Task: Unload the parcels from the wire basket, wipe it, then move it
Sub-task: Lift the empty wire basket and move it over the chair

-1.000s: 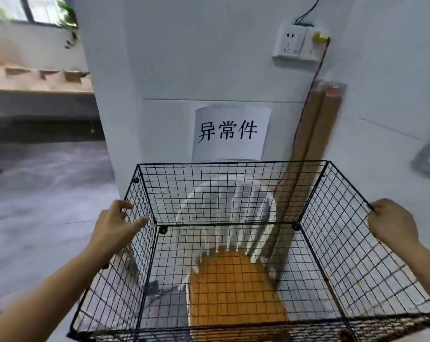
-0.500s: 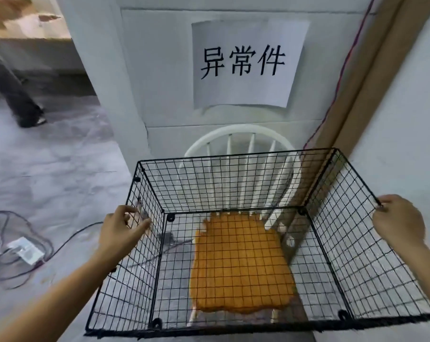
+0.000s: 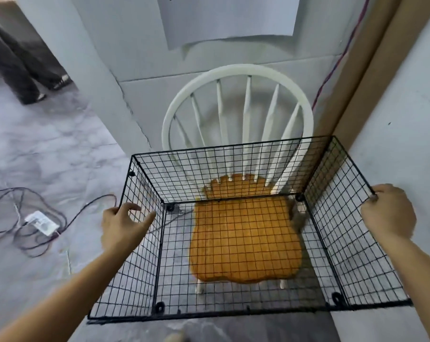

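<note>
**Basket in the air over the chair, both sides gripped**

Change vs a sec ago: view has dipped down. Wall socket gone from sight, paper sign (image 3: 227, 18) now cut off at top edge, and the white chair (image 3: 236, 112) w/ its orange seat pad (image 3: 246, 240) shows nearly whole through the mesh. Wire basket (image 3: 233, 154) sits lower against the chair back than before. My read: I'm on the last leg, the move, and lowering toward the seat.

No parcels visible in the basket; floor mesh is bare, pad seen straight through it. So unloading looks done. Wipe step: can't judge from here, no cloth in sight.

Left hand (image 3: 121, 227): on the outside of the basket's left wall, near the top rim. Fingers spread apart, thumb up by the rim wire, index tip touching the mesh. Looks more like a brace than a closed grip.

Right hand (image 3: 388, 212): fist curled over the right wall's top rim, fingers closed on the wire. This one carries the load, I'd say.

Basket sits between the two hands, roughly level, far wall just in front of the chair spindles. Contact w/ seat: can't tell.

Watch-outs: cables and a power adapter (image 3: 42, 222) on the floor to the left; someone's legs (image 3: 19, 70) at upper left; cardboard tubes (image 3: 372, 77) leaning close by the right rear corner
</note>
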